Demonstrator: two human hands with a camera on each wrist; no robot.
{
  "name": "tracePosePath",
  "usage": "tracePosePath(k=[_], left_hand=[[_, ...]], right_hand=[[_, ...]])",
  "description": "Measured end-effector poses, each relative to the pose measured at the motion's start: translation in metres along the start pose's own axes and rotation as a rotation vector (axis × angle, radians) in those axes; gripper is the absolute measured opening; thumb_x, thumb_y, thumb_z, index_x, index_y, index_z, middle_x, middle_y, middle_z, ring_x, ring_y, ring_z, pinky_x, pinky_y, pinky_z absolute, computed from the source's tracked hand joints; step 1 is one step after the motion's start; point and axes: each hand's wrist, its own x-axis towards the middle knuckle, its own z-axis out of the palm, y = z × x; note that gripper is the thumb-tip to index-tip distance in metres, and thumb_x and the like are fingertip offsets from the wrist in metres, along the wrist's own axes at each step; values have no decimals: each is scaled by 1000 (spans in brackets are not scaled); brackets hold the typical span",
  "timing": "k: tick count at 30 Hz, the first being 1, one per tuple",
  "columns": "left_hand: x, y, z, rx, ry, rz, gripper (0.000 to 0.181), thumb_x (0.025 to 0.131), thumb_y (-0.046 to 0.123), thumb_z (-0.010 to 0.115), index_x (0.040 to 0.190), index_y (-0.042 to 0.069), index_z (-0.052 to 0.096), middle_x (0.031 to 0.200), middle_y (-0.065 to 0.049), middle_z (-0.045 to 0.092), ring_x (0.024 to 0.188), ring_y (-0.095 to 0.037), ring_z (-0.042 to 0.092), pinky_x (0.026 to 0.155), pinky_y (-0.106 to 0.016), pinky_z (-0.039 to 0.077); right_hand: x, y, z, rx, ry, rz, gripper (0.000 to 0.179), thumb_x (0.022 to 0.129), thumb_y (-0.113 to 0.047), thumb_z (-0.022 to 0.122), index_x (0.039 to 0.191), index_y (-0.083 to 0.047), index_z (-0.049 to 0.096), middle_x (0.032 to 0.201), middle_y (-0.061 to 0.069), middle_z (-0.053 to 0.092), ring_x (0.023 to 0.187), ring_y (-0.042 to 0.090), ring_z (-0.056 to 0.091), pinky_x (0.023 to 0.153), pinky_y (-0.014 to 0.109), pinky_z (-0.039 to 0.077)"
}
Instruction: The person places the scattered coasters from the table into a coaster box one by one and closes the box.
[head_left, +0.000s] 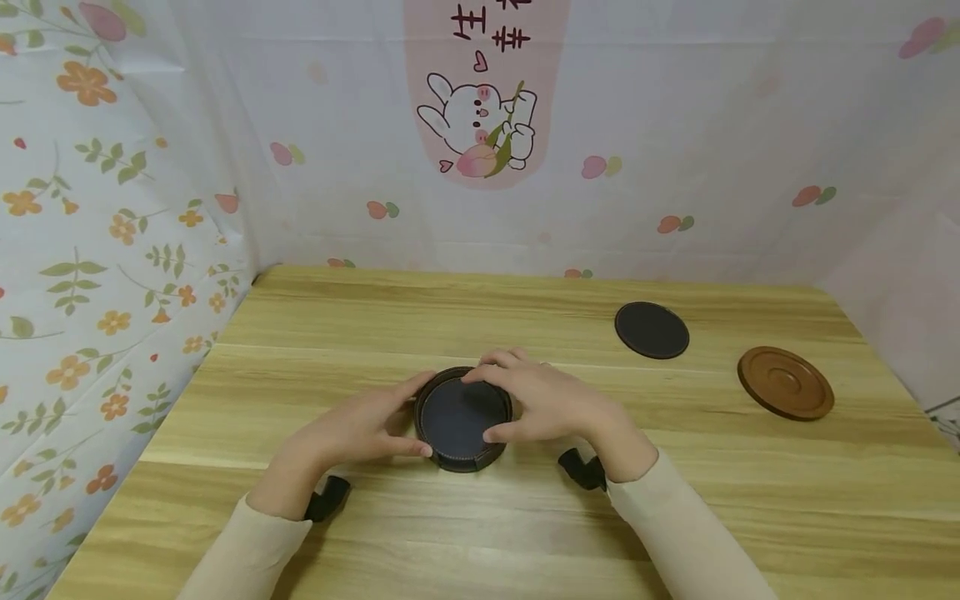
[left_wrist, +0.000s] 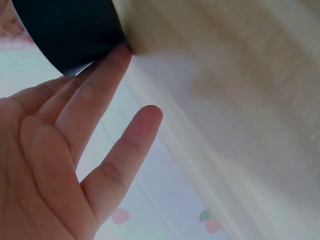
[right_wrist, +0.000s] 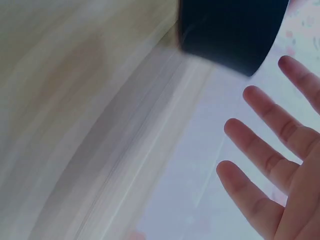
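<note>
A dark round coaster holder (head_left: 456, 464) stands in front of me on the wooden table, with a dark, stitched-edge coaster (head_left: 459, 421) lying inside its rim. My left hand (head_left: 360, 427) is at the holder's left side, thumb near the front and fingers toward the back. In the left wrist view, its nearly straight fingers (left_wrist: 90, 100) meet the holder's dark side wall. Over the right part of the holder, my right hand (head_left: 551, 402) reaches with thumb and fingers apart. The right wrist view shows its outer fingers (right_wrist: 260, 150) spread, away from the holder's wall.
Back right on the table lies another dark round coaster (head_left: 652, 330). Farther right is a brown wooden round dish (head_left: 785, 382) with a ringed centre. A printed cloth (head_left: 675, 125) hangs behind the table, and a floral one (head_left: 112, 250) hangs on the left.
</note>
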Motion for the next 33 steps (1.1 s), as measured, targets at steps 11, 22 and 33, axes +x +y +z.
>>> tracePosePath(k=[11, 22, 33], left_hand=[[-3, 2, -6, 91, 9, 66, 97, 83, 45, 78, 158, 13, 26, 163, -10, 29, 148, -31, 33, 118, -52, 33], [-2, 6, -7, 114, 27, 123, 94, 84, 48, 76, 158, 14, 28, 163, -7, 29, 149, -28, 33, 118, -49, 34], [0, 7, -6, 148, 34, 146, 99, 81, 46, 79, 158, 12, 27, 164, -7, 27, 147, -28, 36, 116, -49, 37]], right_hand=[[-57, 60, -22, -20, 156, 114, 61, 89, -31, 75, 143, -14, 51, 145, 7, 48, 135, 33, 44, 107, 57, 42], [-102, 112, -59, -58, 190, 260, 60, 92, -30, 72, 143, -6, 49, 144, 21, 44, 135, 51, 33, 103, 71, 32], [-102, 173, -87, 33, 161, 331, 62, 95, -27, 68, 145, 0, 44, 152, 34, 31, 138, 57, 28, 103, 74, 30]])
